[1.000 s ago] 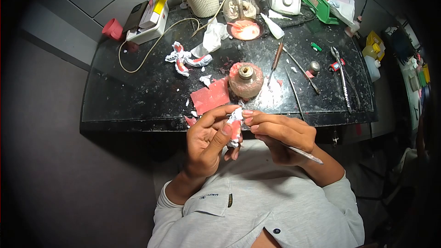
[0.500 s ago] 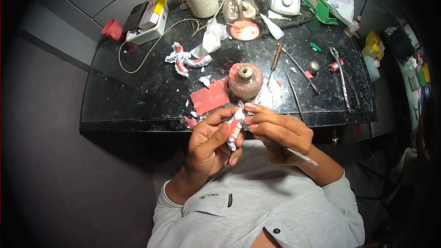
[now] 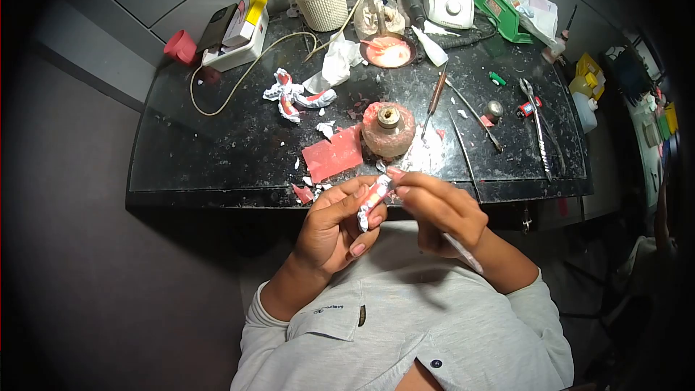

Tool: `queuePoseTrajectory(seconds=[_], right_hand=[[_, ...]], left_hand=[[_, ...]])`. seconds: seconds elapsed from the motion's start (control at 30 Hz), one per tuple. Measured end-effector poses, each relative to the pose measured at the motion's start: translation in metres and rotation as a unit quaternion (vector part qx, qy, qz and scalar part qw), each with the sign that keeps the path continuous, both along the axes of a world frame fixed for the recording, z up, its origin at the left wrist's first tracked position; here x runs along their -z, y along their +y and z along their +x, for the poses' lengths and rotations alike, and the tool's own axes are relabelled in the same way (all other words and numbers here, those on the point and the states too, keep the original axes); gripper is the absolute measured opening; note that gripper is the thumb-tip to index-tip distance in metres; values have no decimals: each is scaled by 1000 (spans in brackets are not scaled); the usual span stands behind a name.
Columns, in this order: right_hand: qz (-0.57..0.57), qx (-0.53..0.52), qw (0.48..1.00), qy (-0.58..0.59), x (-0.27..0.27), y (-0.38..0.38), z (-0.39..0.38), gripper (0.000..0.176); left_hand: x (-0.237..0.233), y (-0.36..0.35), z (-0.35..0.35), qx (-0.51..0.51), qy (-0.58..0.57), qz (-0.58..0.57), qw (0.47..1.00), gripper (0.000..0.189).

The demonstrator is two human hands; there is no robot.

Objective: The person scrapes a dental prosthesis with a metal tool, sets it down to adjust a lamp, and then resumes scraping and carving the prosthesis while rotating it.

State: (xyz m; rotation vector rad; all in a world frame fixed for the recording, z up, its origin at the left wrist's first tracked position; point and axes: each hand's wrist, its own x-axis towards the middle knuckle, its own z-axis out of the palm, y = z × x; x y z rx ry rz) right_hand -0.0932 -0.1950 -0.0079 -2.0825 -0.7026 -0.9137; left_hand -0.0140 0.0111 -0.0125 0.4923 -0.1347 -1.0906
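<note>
Near the bench's front edge, a small pink and white dental piece (image 3: pixel 371 203) is held upright and slightly tilted by my left hand (image 3: pixel 333 226), with thumb and fingers pressed around it. My right hand (image 3: pixel 445 210) is closed on a thin metal tool (image 3: pixel 463 253), whose handle sticks out below the palm. Its fingertips are at the upper end of the piece; the tool's tip is hidden. Just beyond my hands are a pink wax sheet (image 3: pixel 333 156) and a round, wax-smeared burner (image 3: pixel 388 130).
More pink and white pieces (image 3: pixel 289 95) lie at the left centre, beside crumpled tissue (image 3: pixel 337 65). Behind is a pan of pink wax (image 3: pixel 389 51). Metal tools (image 3: pixel 465 146) and pliers (image 3: pixel 537 130) lie on the right. A white tray (image 3: pixel 239 56) and pink cup (image 3: pixel 179 47) stand back left.
The dental piece has turned slightly in my left hand. My right hand has shifted, and the tool's handle has swung a little left and down.
</note>
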Motion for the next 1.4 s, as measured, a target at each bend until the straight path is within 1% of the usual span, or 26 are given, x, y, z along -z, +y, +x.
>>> queuePoseTrajectory(seconds=[0.07, 0.1, 0.17, 0.2, 0.3, 0.37, 0.4, 0.5, 0.63, 0.7, 0.77, 0.87, 1.0, 1.07, 1.1, 1.17, 1.3, 1.33, 1.37, 1.4], right_hand=[[68, 70, 995, -34, 4, 1, 1, 28], [98, 83, 992, -7, -3, 2, -2, 23], [146, 85, 985, 22, -6, -1, -4, 16], [144, 84, 986, 19, -9, -4, -5, 16], [167, 83, 982, -13, -16, -7, -5, 13], [227, 63, 971, -28, -19, -7, -5, 14], [203, 55, 977, -37, -19, -11, -5, 16], [208, 49, 976, -39, -22, -13, -8, 17], [210, 46, 976, -42, -20, -19, -9, 17], [218, 56, 973, -53, -25, -17, -9, 17], [233, 69, 969, -51, -26, -20, -11, 17], [228, 69, 969, -60, -27, -28, -11, 18], [233, 83, 967, -53, -31, -29, -13, 21], [232, 84, 968, -50, -32, -29, -13, 21], [234, 87, 967, -45, -32, -28, -14, 21], [233, 87, 968, -41, -33, -28, -14, 22], [224, 99, 969, -23, -35, -32, -16, 21], [218, 107, 970, -13, -36, -34, -17, 22], [217, 105, 970, -16, -36, -37, -19, 22], [226, 113, 968, -5, -36, -41, -21, 22]], left_hand=[[2, -1, -3, -13, -12, 18, 1000, 39], [2, -2, -3, -26, -24, 37, 999, 38], [0, -1, -1, -25, -23, 16, 999, 38], [-1, -1, 1, -23, -23, -5, 999, 38], [-3, -1, 4, -6, -24, -14, 1000, 38], [-2, 2, 3, -12, -36, -3, 999, 39], [-2, 2, 4, -7, -30, 4, 1000, 39], [-6, 1, 4, -7, -38, 21, 999, 38], [-5, 0, 2, -3, -28, -15, 999, 34], [-4, -1, 0, -32, 8, -23, 999, 35], [-4, 0, 1, -30, 6, -30, 999, 33], [-2, -1, 2, -33, -14, -12, 999, 32], [4, 0, 5, -34, -27, -24, 999, 34], [6, 2, 7, -44, -63, 33, 996, 37], [4, 2, 7, -46, -64, 32, 996, 37], [-1, 1, 6, -91, -107, 102, 985, 38], [-2, 4, 10, -110, -131, 88, 981, 39], [-2, 2, 9, -136, -146, 94, 975, 40], [-2, 2, 9, -161, -161, 100, 969, 42], [-2, 5, 12, -152, -181, 71, 969, 50]])
